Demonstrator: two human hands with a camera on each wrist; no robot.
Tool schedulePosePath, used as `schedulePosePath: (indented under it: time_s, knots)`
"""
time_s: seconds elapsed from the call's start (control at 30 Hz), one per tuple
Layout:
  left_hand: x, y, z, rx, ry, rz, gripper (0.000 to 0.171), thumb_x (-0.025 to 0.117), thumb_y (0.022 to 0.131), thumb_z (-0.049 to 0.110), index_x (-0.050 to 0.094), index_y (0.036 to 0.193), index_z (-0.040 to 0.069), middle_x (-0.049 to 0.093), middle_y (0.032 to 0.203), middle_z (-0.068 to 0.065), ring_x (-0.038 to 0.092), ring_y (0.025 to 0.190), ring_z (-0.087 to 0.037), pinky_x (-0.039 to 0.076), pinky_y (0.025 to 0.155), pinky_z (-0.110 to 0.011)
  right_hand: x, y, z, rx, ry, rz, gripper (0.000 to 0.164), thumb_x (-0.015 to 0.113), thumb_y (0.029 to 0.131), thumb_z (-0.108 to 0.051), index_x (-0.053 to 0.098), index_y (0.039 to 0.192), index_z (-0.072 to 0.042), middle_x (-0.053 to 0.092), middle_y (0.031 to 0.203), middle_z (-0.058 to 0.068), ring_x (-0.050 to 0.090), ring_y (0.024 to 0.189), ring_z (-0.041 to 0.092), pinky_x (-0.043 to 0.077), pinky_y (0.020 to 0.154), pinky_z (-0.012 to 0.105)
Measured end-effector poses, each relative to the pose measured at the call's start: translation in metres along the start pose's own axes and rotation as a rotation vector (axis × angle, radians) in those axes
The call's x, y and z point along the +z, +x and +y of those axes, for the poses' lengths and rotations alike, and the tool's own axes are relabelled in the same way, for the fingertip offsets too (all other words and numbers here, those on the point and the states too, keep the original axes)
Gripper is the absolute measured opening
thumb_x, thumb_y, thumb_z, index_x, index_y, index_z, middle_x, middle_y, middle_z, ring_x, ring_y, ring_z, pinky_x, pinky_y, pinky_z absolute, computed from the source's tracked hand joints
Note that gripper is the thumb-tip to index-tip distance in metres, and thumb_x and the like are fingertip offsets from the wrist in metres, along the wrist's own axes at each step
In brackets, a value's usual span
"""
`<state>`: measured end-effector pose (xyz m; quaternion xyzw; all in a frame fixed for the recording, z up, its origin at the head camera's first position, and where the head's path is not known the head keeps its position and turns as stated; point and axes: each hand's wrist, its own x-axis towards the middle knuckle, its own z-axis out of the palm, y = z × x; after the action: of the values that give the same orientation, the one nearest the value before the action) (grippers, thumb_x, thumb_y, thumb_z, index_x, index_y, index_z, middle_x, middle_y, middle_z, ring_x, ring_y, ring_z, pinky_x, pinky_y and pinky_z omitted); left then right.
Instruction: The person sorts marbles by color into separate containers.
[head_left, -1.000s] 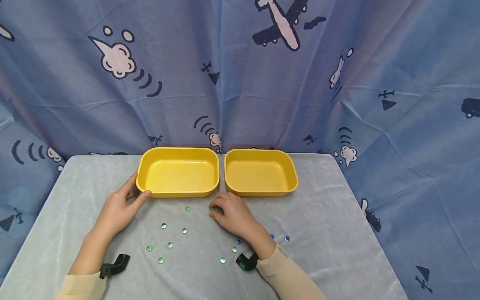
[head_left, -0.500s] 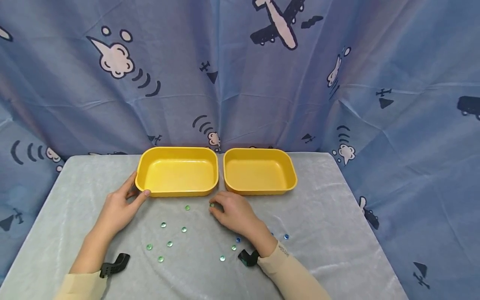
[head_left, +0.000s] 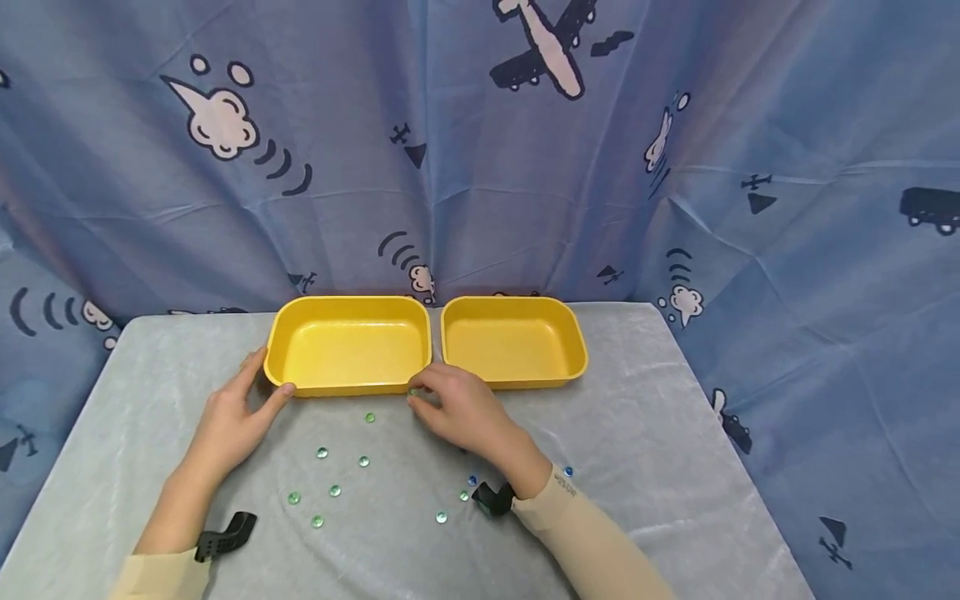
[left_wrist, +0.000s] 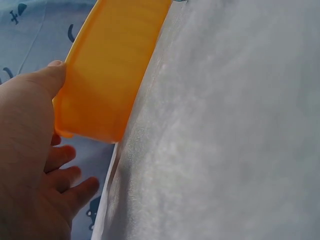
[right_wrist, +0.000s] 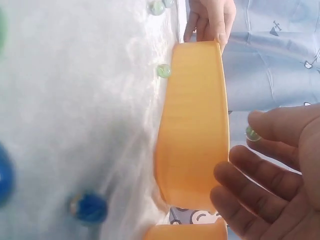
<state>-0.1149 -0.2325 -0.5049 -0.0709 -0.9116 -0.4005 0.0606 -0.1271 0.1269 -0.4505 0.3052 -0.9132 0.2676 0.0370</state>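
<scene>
My left hand holds the near left corner of the left yellow bin, thumb on the front rim and fingers at its left end. In the left wrist view, the thumb presses on the rim of the bin. My right hand pinches a green glass marble between thumb and index finger, while its other fingers are loosely bent. That hand is at the near right corner of the left bin, above the table. Several green marbles lie scattered on the cloth in front, with a blue marble near the right wrist.
A second yellow bin stands just right of the first, a narrow gap between them. Another blue marble lies right of the right forearm. Grey cloth covers the table; a patterned blue curtain hangs behind.
My right hand has moved up and slightly left with the green marble, toward the left bin's near right corner. The left hand keeps its place on the bin. The head view has shifted slightly.
</scene>
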Motion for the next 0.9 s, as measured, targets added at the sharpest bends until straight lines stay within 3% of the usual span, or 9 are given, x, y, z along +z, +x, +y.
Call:
schedulePosePath:
  time_s: [0.13,0.37,0.9]
  knots:
    - [0.000,-0.001,-0.002,-0.002,-0.010,0.000,0.084,0.069,0.110,0.042,0.028,0.174,0.007,0.030,0.175,-0.027,0.028,0.160,-0.051,0.027,0.123,-0.073,-0.003,0.007,-0.002,0.009,0.042,0.017,0.014,0.080,0.102,-0.020,0.080,0.113,-0.011,0.073,0.104,-0.003,0.067,0.091,0.013,0.059,0.083,0.029]
    - [0.000,-0.001,-0.001,-0.016,-0.016,-0.002,0.084,0.068,0.110,0.043,0.027,0.174,0.008,0.029,0.175,-0.026,0.026,0.161,-0.051,0.026,0.123,-0.074,-0.010,0.024,0.000,-0.010,0.063,0.051,0.013,0.081,0.102,-0.020,0.080,0.112,-0.012,0.074,0.104,-0.001,0.067,0.089,0.015,0.057,0.081,0.029]
    - [-0.001,-0.001,-0.001,-0.028,-0.019,-0.019,0.086,0.067,0.110,0.044,0.024,0.175,0.008,0.027,0.176,-0.027,0.025,0.160,-0.053,0.027,0.122,-0.076,-0.023,0.069,0.000,0.045,0.135,0.067,0.018,0.077,0.104,-0.022,0.080,0.117,-0.009,0.076,0.113,0.002,0.073,0.101,0.020,0.060,0.089,0.031]
